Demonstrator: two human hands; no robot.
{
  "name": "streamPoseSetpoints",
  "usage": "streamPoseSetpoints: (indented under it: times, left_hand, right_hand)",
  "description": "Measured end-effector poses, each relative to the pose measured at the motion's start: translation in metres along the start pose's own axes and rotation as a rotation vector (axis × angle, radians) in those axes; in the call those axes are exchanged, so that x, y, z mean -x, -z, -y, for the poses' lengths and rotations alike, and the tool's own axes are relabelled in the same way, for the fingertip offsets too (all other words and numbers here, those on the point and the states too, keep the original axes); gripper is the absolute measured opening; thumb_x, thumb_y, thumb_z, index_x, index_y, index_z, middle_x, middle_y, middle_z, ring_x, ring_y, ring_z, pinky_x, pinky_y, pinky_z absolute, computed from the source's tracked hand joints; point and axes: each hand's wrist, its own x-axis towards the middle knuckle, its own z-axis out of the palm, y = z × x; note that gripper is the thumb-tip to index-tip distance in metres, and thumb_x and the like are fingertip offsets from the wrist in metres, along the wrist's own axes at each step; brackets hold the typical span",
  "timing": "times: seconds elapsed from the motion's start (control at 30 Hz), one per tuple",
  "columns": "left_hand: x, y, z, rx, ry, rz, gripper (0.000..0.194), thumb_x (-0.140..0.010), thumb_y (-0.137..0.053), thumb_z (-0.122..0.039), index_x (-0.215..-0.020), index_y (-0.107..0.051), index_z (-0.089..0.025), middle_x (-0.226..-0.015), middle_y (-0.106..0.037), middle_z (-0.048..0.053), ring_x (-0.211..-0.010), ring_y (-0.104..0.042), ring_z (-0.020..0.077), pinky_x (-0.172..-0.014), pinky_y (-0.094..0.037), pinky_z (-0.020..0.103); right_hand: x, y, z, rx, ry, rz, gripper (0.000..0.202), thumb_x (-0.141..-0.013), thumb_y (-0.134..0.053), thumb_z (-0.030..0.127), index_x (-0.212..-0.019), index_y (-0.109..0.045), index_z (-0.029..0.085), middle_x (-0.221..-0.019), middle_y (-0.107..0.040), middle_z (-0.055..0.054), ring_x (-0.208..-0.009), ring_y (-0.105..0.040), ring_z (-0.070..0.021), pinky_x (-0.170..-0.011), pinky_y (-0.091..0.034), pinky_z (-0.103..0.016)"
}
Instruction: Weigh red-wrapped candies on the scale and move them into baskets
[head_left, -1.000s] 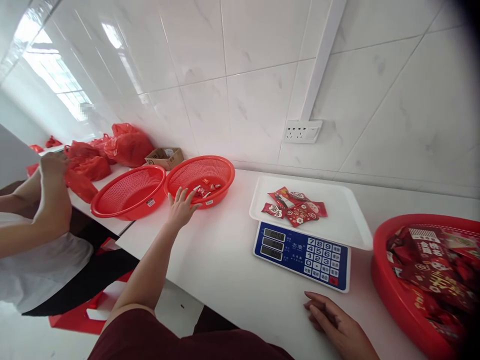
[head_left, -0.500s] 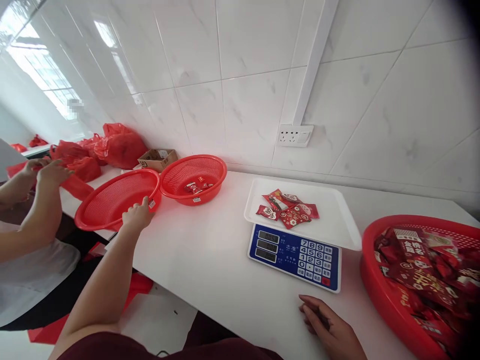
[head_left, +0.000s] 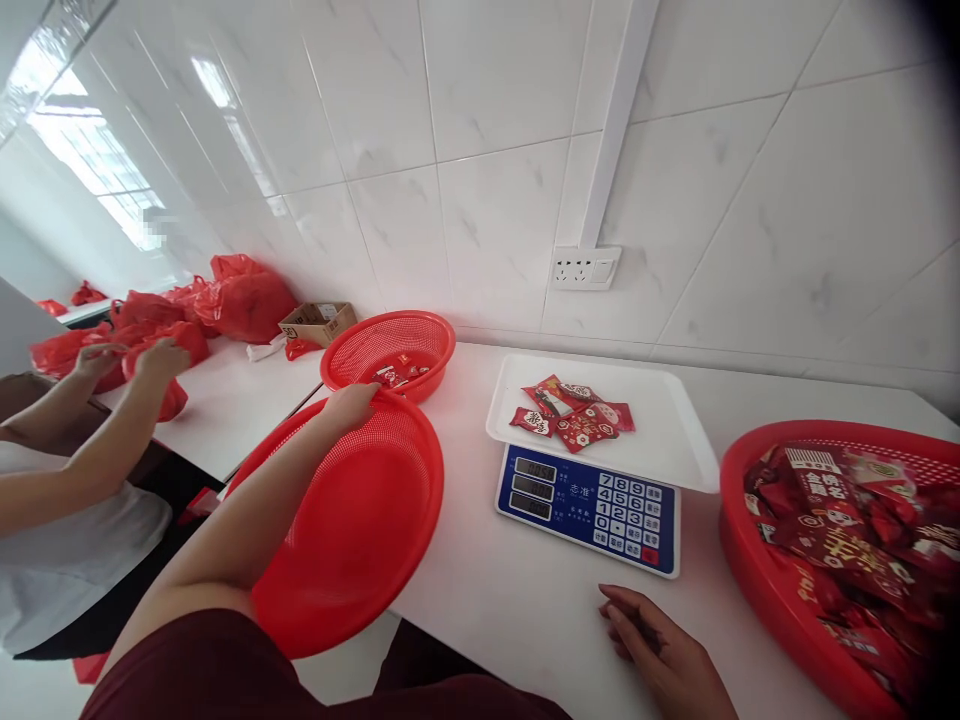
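Observation:
My left hand (head_left: 352, 405) is closed on the far rim of a red plastic basket (head_left: 375, 500) with perforated sides. No contents show in that basket, which tilts over the table's front edge. On the tabletop lies my right hand (head_left: 660, 640), its fingers loosely curled and nothing between them. It is nearest to the blue-and-white digital scale (head_left: 589, 510). Several red candy packets (head_left: 577, 412) lie in a pile on the scale's white tray (head_left: 660, 420).
A large red basket (head_left: 739, 560) full of red packets stands at the right. A smaller red basket (head_left: 431, 350) with a few packets sits at the back, beside a cardboard box (head_left: 315, 325). At left, a co-worker's hands (head_left: 161, 360) handle a red plastic bag among others (head_left: 251, 300).
My left hand has pulled the red basket to the right and toward me, off its spot at the left. My right hand stays in place. The co-worker's hands have shifted right.

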Motion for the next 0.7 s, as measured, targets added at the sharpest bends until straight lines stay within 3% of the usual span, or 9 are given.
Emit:
streamPoseSetpoints:
  times: [0.13, 0.27, 0.53, 0.7]
  left_hand:
    - [-0.024, 0.001, 0.019, -0.075, 0.014, -0.046, 0.043, -0.075, -0.061, -0.039, -0.112, -0.061, -0.017, -0.12, -0.056, 0.016, -0.119, -0.044, 0.0366, -0.094, -0.037, 0.043]
    - [-0.029, -0.005, 0.038, -0.061, -0.028, 0.019, 0.046, -0.074, -0.057, -0.055, -0.1, -0.064, -0.019, -0.104, -0.065, 0.01, -0.104, -0.056, 0.0293, -0.089, -0.04, 0.036]
    - [0.008, -0.027, 0.034, -0.033, 0.088, 0.007, 0.062, -0.075, -0.043, -0.069, -0.11, -0.055, -0.019, -0.104, -0.065, 0.013, -0.096, -0.061, 0.0311, -0.077, -0.045, 0.037]
    - [0.027, -0.026, 0.039, -0.032, 0.177, 0.024, 0.065, -0.074, -0.042, -0.07, -0.115, -0.052, -0.02, -0.112, -0.063, 0.015, -0.102, -0.059, 0.033, -0.08, -0.045, 0.042]
  right_hand:
    - [0.0, -0.001, 0.001, 0.006, -0.01, 0.007, 0.038, -0.067, -0.063, 0.05, -0.092, -0.071, 0.022, -0.08, -0.074, -0.004, -0.068, -0.069, -0.0195, -0.062, -0.058, -0.024]
    - [-0.002, -0.001, -0.002, 0.011, -0.038, 0.004, 0.04, -0.067, -0.063, 0.051, -0.094, -0.071, 0.022, -0.083, -0.073, -0.003, -0.069, -0.068, -0.0191, -0.062, -0.058, -0.024]
    - [-0.004, 0.003, -0.01, -0.036, -0.107, 0.072, 0.042, -0.068, -0.062, 0.052, -0.098, -0.07, 0.023, -0.09, -0.074, -0.004, -0.077, -0.07, -0.0213, -0.067, -0.058, -0.025]
    - [-0.005, 0.004, -0.008, -0.034, -0.129, 0.078, 0.045, -0.068, -0.062, 0.053, -0.099, -0.069, 0.022, -0.091, -0.074, -0.004, -0.078, -0.07, -0.0215, -0.068, -0.058, -0.025]
